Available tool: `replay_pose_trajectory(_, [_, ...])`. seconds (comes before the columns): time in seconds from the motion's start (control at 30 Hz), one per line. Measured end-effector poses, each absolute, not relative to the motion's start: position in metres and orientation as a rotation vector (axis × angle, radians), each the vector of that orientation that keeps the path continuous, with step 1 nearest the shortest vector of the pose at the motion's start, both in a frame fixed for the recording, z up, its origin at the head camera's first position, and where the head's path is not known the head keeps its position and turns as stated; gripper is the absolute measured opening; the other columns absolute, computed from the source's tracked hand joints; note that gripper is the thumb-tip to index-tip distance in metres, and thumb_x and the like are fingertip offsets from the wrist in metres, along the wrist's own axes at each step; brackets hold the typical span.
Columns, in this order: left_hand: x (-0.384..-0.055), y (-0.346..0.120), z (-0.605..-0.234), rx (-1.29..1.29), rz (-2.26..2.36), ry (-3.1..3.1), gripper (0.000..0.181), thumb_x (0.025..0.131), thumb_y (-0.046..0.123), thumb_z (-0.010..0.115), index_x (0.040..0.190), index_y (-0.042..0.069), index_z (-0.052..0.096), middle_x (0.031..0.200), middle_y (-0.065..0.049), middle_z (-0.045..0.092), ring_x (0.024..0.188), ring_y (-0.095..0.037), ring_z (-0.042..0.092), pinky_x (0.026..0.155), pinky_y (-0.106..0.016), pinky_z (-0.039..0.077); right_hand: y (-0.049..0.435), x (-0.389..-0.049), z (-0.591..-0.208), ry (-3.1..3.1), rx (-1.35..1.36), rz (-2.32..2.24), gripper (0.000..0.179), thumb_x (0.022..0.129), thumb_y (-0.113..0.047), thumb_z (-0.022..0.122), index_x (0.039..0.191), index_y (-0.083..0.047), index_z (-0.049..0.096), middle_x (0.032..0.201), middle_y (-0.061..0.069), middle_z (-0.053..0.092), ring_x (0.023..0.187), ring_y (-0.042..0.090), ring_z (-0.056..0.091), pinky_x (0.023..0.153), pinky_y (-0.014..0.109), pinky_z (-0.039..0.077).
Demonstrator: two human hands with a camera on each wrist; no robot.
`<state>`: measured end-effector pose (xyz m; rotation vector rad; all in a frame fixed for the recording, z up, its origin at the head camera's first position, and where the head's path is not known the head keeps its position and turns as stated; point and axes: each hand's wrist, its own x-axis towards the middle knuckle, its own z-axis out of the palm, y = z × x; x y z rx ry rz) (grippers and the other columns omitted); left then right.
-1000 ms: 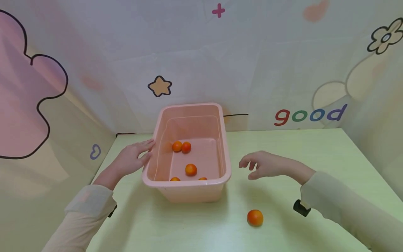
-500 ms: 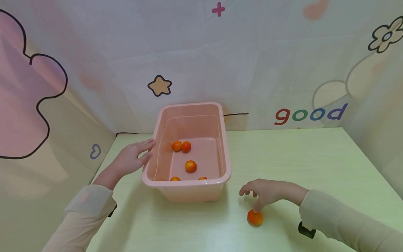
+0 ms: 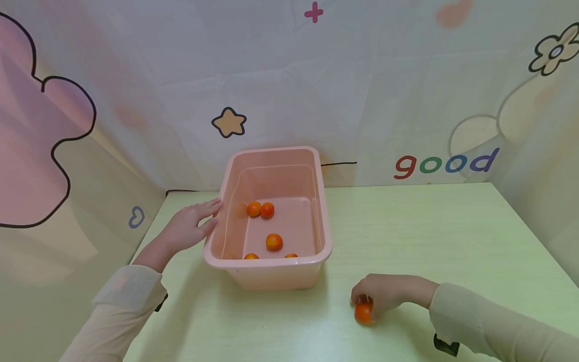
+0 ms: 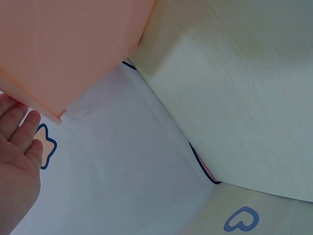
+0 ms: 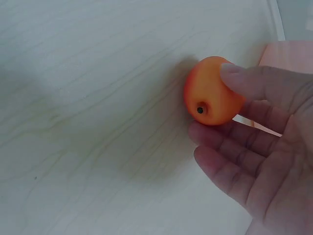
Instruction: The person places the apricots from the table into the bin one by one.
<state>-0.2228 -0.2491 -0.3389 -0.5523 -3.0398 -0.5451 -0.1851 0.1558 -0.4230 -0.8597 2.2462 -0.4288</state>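
Observation:
My right hand (image 3: pixel 382 294) pinches a small round orange-red fruit (image 3: pixel 363 312) on the table, right of the tub. In the right wrist view the thumb lies over the fruit (image 5: pixel 212 93), fingers curl beneath it, and a dark stem spot shows in a dimple. My left hand (image 3: pixel 183 230) rests with extended fingers against the left rim of a pink plastic tub (image 3: pixel 267 274). The left wrist view has these fingers (image 4: pixel 24 129) at the rim's underside. Inside the tub lie several similar fruits (image 3: pixel 274 242), two of them partly hidden by the front rim.
The pale wood-grain table (image 3: pixel 416 226) ends at a printed cloth backdrop (image 3: pixel 375 100), close behind the tub. More cloth hangs along the left and right sides. Each sleeve (image 3: pixel 457 311) has a dark device at the wrist.
My right hand has come down and toward me from beside the tub, and its thumb and fingers have closed round the fruit. The left hand stays at the rim.

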Motion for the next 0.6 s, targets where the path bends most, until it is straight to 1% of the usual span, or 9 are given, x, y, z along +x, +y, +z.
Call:
replay_pose_trajectory(0.23, [-0.222,-0.249,-0.338,-0.561,-0.54,-3.041,0.046,0.091,0.021,0.046,0.134,0.008,0.037,0.14,-0.011,0.035,0.125,-0.038,0.034,0.099,-0.057,0.028,0.156,-0.189,-0.418,2.259,-0.902,-0.393,0.026,0.064,0.002,0.065,0.082,-0.017,0.063,0.071,-0.011,0.052,0.065,0.004,0.044,0.061,0.017,0.038])
replay_pose_trajectory(0.4, [-0.222,-0.25,-0.338,-0.564,-0.544,-3.038,0.046,0.091,0.021,0.046,0.133,0.008,0.038,0.14,-0.012,0.035,0.125,-0.038,0.035,0.099,-0.057,0.028,0.154,-0.197,-0.402,2.292,-0.959,-0.368,0.024,0.064,0.004,0.062,0.077,-0.016,0.06,0.069,-0.011,0.049,0.063,0.004,0.042,0.058,0.017,0.036])
replay_pose_trajectory(0.6, [-0.222,-0.25,-0.338,-0.561,-0.537,-3.041,0.046,0.091,0.022,0.046,0.134,0.008,0.037,0.14,-0.011,0.035,0.125,-0.038,0.034,0.099,-0.057,0.028,0.154,-0.206,-0.38,2.306,-1.028,-0.396,0.021,0.066,0.003,0.061,0.077,-0.015,0.059,0.07,-0.01,0.05,0.064,0.004,0.042,0.058,0.017,0.037])
